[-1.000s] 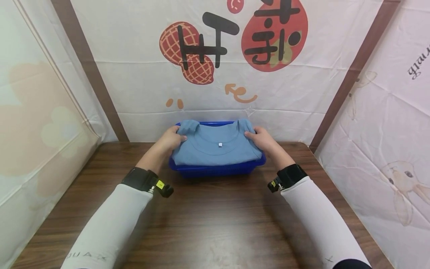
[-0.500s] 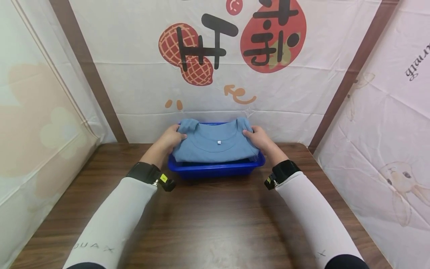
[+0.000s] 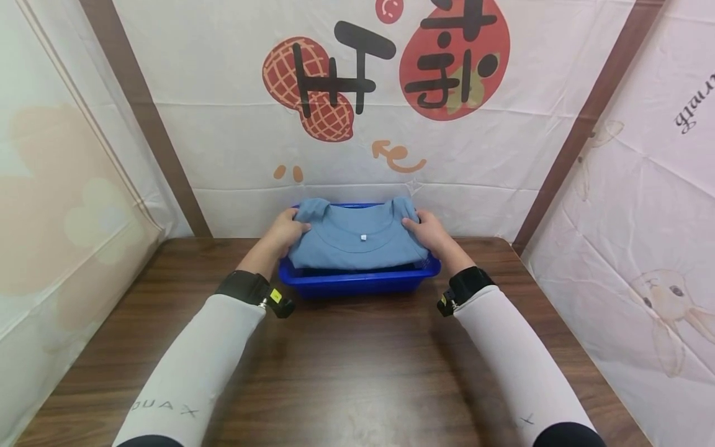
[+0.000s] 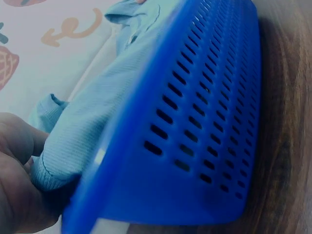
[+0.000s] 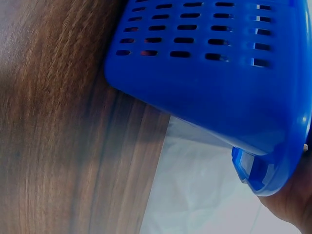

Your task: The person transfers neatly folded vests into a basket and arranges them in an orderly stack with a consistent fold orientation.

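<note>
A folded light-blue T-shirt (image 3: 357,239) lies in a blue plastic basket (image 3: 360,284) at the back of the table, its round neckline and small white label facing up. At the shirt's left shoulder my left hand (image 3: 286,231) pinches the cloth, thumb on top. My right hand (image 3: 431,233) grips the opposite shoulder the same way. The left wrist view shows the shirt (image 4: 92,117) above the rim of the basket (image 4: 195,122), with the left hand (image 4: 19,180) against its folded edge. In the right wrist view the basket (image 5: 195,87) hides most of the right hand (image 5: 291,202).
The basket stands on a brown wood-grain table (image 3: 357,360), close to a white printed cloth wall (image 3: 234,143). Further cloth walls rise along the left and right sides. Slots pierce the basket's sides.
Both hands have drawn the shirt's front edge slightly up and back, so a dark gap shows inside the basket's front rim. Over the last half second almost nothing has moved.
</note>
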`<state>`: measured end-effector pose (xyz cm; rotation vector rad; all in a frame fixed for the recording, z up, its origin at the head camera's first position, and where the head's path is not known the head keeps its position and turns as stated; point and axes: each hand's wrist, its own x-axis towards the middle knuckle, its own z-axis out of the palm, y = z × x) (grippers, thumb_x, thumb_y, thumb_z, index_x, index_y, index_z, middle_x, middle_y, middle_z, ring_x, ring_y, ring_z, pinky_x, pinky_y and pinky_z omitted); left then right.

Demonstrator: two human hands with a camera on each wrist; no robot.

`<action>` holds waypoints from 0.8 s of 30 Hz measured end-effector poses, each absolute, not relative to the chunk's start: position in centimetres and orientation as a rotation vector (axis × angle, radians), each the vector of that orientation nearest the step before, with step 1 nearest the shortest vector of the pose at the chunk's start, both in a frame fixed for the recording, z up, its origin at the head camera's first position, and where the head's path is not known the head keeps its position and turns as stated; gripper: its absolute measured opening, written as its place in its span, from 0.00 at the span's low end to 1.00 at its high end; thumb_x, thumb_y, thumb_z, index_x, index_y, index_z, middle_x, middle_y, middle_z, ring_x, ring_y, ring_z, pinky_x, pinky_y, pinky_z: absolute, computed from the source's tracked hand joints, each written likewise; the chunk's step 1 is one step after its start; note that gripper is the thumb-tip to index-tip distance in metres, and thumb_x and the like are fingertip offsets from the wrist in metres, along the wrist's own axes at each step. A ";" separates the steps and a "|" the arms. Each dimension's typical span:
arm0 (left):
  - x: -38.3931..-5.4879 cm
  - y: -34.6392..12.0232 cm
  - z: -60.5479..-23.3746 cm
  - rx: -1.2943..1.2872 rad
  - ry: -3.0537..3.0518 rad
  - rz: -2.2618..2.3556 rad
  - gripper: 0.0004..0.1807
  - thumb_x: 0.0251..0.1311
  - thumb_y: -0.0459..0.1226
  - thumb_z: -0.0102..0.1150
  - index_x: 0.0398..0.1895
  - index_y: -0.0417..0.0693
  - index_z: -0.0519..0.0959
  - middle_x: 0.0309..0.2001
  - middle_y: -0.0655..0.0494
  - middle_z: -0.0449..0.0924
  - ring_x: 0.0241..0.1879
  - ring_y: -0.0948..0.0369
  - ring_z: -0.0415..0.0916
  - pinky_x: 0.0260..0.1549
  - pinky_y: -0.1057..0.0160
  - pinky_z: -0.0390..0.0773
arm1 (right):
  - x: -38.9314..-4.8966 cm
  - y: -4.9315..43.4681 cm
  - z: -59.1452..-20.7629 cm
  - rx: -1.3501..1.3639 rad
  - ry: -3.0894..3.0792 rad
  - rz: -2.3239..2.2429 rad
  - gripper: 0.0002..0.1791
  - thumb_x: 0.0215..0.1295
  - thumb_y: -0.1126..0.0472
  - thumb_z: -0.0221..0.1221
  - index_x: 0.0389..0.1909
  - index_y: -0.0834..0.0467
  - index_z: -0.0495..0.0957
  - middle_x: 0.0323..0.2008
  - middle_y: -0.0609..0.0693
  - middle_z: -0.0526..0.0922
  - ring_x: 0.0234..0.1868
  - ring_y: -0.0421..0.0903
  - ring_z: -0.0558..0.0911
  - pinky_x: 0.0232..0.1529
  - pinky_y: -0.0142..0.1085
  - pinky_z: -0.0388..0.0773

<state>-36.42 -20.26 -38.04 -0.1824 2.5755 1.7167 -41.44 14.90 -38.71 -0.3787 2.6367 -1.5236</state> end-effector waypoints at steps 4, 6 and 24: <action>-36.5 -20.2 -38.3 -0.152 2.629 1.670 0.35 0.77 0.35 0.49 0.81 0.39 0.50 0.80 0.39 0.52 0.79 0.43 0.50 0.75 0.42 0.54 | -41.5 15.0 -38.9 -0.363 2.647 -1.518 0.21 0.79 0.51 0.53 0.59 0.64 0.74 0.50 0.57 0.77 0.50 0.51 0.74 0.53 0.44 0.72; -36.4 -20.1 -38.5 -0.143 2.652 1.653 0.35 0.77 0.35 0.49 0.81 0.38 0.50 0.80 0.38 0.51 0.79 0.42 0.49 0.75 0.41 0.54 | -41.5 15.0 -39.1 -0.366 2.672 -1.492 0.20 0.79 0.50 0.53 0.57 0.64 0.74 0.49 0.57 0.77 0.49 0.51 0.74 0.52 0.44 0.72; -35.8 -20.1 -39.3 -0.088 2.801 1.522 0.33 0.77 0.38 0.50 0.80 0.38 0.54 0.78 0.37 0.56 0.78 0.41 0.52 0.74 0.38 0.56 | -41.2 15.0 -39.8 -0.390 2.798 -1.376 0.19 0.78 0.47 0.54 0.51 0.61 0.75 0.47 0.57 0.77 0.48 0.53 0.74 0.52 0.48 0.72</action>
